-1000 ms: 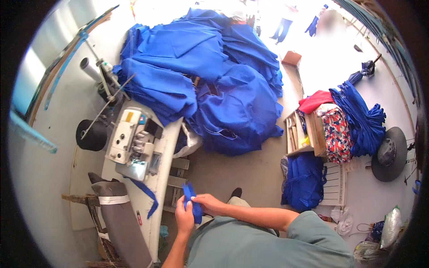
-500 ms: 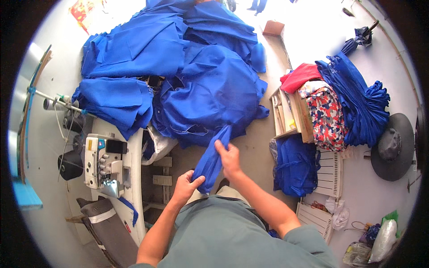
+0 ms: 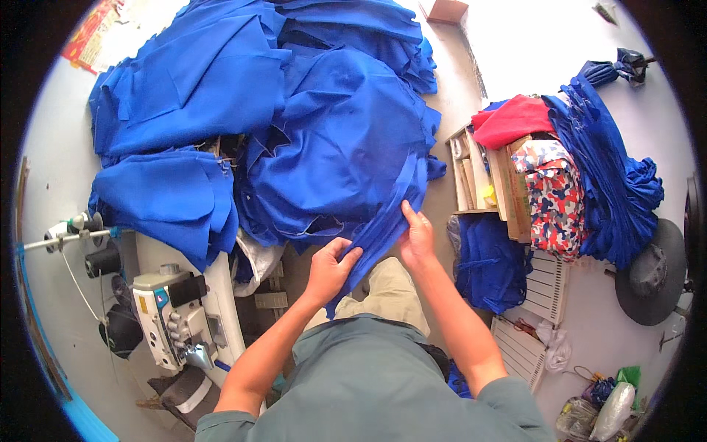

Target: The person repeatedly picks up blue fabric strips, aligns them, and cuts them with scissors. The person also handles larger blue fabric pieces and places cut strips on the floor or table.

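Note:
A long, narrow strip of blue fabric (image 3: 384, 237) runs slantwise in front of my body, its lower end hanging near my lap. My left hand (image 3: 329, 271) is closed on the strip's left edge, thumb on top. Farther up, my right hand (image 3: 418, 239) pinches its right edge, with the fingertips partly hidden. Beyond the hands lies a big heap of blue cloth (image 3: 331, 140), and the strip's upper end rests against it.
At left, a white overlock sewing machine (image 3: 166, 313) stands beside black thread cones (image 3: 121, 328). On the right are a drawer unit (image 3: 471, 173), a camouflage-patterned bundle (image 3: 552, 195), folded blue cloth (image 3: 492, 265), hanging blue fabric (image 3: 611, 169) and a dark brimmed hat (image 3: 652, 272).
Both hands have moved apart, the right one rightward and up, the left slightly up. The strip is now spread longer and slants more to the right. My view has shifted.

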The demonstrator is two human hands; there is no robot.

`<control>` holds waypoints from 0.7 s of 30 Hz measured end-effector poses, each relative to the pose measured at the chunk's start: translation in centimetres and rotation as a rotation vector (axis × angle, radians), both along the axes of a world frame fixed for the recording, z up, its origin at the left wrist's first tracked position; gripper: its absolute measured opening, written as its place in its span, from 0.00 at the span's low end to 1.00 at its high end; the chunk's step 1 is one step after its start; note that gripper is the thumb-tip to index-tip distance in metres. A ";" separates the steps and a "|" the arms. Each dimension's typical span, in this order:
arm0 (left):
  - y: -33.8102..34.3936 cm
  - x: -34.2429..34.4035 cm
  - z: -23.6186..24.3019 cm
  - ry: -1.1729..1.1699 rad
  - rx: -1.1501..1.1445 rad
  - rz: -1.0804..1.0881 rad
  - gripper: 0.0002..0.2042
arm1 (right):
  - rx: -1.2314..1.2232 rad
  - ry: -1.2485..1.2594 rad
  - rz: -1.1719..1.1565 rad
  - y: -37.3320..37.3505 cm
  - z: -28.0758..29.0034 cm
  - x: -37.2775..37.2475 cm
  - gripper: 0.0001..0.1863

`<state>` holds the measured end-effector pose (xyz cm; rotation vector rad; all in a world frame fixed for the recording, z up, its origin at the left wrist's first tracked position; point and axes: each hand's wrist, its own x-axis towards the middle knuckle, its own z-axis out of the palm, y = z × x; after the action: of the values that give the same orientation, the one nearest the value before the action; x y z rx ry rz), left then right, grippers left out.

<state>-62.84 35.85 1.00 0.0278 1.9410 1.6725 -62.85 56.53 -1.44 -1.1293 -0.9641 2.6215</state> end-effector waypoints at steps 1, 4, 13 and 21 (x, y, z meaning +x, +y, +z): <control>-0.2 -1.2 -0.2 -0.031 -0.045 -0.050 0.09 | 0.069 -0.004 -0.029 0.3 -1.6 -0.7 0.10; -0.8 -3.4 -1.6 -0.175 -0.049 -0.096 0.10 | 0.360 -0.036 -0.097 2.0 -7.0 -2.5 0.10; 0.6 -9.1 -4.9 -0.429 -0.097 0.100 0.10 | 0.766 -0.158 0.000 6.3 -11.3 -13.3 0.16; -7.6 -21.7 -17.2 0.017 -0.423 0.377 0.11 | 0.540 -0.176 0.232 6.8 -19.0 -17.9 0.12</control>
<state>-84.58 28.23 -16.15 -0.5138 2.3844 1.4394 -80.78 63.33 -20.41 -1.1631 -1.7943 2.2072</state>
